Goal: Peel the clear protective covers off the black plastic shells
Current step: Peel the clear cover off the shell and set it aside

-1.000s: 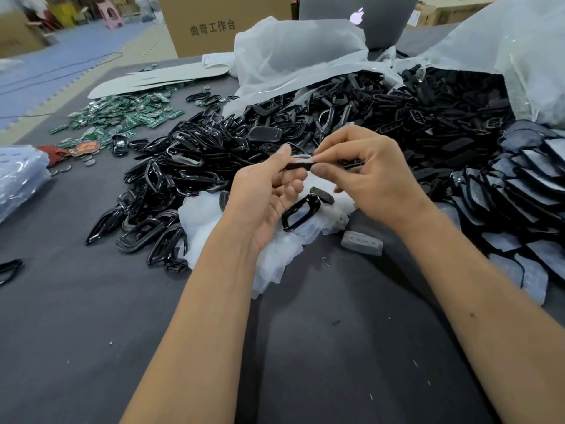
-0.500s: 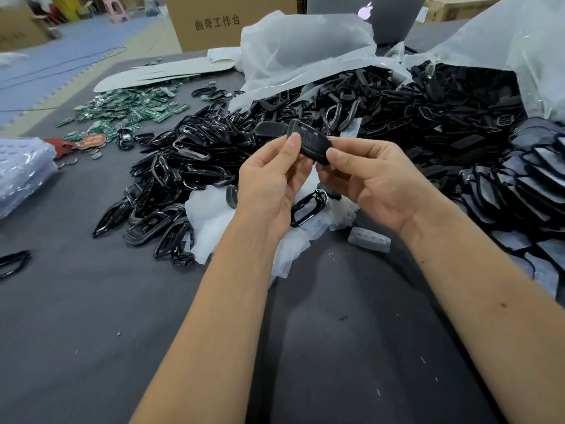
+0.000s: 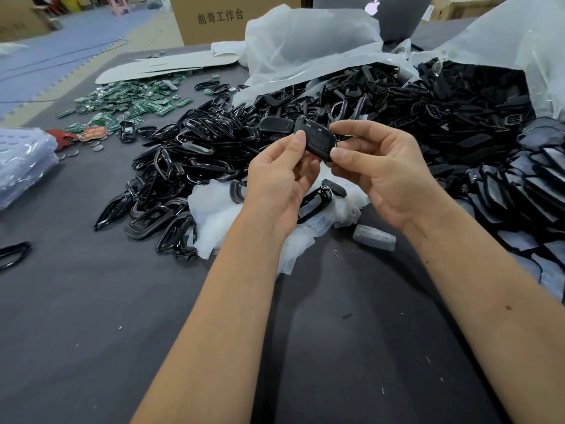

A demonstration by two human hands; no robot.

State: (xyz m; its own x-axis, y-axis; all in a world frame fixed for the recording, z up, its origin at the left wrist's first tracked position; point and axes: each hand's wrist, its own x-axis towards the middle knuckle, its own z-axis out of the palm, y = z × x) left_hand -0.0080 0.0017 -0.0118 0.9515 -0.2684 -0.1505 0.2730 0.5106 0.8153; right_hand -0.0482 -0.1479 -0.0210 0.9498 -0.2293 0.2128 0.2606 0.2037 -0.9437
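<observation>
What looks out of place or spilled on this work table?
Black frames spill from the torn clear bag in a loose heap across the table. Green circuit boards lie scattered beside them. Nothing looks damaged.

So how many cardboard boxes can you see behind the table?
3: one printed cardboard box at top centre, one plain box at top left, one box at top right. Others may be hidden.
</observation>
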